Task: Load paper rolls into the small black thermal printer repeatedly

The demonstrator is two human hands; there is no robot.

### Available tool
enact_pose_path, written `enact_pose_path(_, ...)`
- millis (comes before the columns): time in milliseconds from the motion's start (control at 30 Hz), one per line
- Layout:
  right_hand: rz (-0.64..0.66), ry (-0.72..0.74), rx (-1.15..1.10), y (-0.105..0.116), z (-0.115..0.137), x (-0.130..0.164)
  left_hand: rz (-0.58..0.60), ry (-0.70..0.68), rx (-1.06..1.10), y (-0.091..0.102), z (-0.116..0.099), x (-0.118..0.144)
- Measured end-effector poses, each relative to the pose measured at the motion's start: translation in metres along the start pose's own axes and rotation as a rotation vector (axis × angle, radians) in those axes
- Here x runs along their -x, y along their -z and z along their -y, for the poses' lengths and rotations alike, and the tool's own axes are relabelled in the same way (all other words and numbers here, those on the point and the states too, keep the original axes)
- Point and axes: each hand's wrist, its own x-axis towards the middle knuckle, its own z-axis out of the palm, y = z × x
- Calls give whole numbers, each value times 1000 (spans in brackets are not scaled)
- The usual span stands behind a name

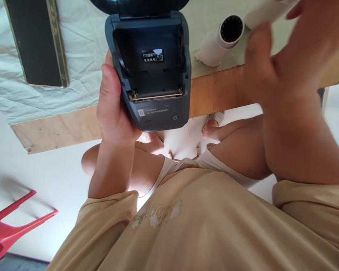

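My left hand (111, 109) grips a dark grey portable label printer (152, 71) by its left side, above the table's front edge. The printer's lid is swung open upward and its paper bay is bare, with a white-lettered sticker inside. My right hand (274, 64) is raised at the upper right, blurred, fingers closed on a piece of white paper (267, 13) near the top edge. A white paper roll (222, 39) lies on the table cloth just left of that hand.
A black phone with a gold rim (36, 41) lies on the pale cloth (81, 67) at the left. The wooden table edge (59, 130) runs across the view. A red stool (8, 229) stands at the lower left on the white floor.
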Motion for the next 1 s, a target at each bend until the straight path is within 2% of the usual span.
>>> enact_pose_path(33,42,152,235,-7,7,2,2,-10,20,0,1,0)
enact_pose_path(100,164,272,466,-22,20,4,-11,-28,63,1,3,0)
enact_pose_path(200,292,193,466,-38,31,2,9,-24,15,5,4,0)
enact_pose_path(300,292,93,444,-41,35,-1,26,-28,-18,8,6,-1)
enact_pose_path(367,288,36,413,-39,35,-2,-18,-11,-28,7,7,-3)
enact_pose_path(433,288,10,358,-37,33,-3,-115,34,-71,1,6,-4)
enact_pose_path(533,217,-10,171,-36,29,-3,-251,66,-122,-14,1,-9)
enact_pose_path(633,152,-49,-92,-37,30,-2,-272,49,-127,-23,-3,-15)
enact_pose_path(767,224,-111,-454,-38,39,1,-286,52,-120,-14,4,-18)
enact_pose_path(867,167,-97,-523,-39,41,3,-186,21,-151,2,14,-14)
enact_pose_path(1000,-86,-1,-595,-45,30,0,47,-115,-117,15,21,-5)
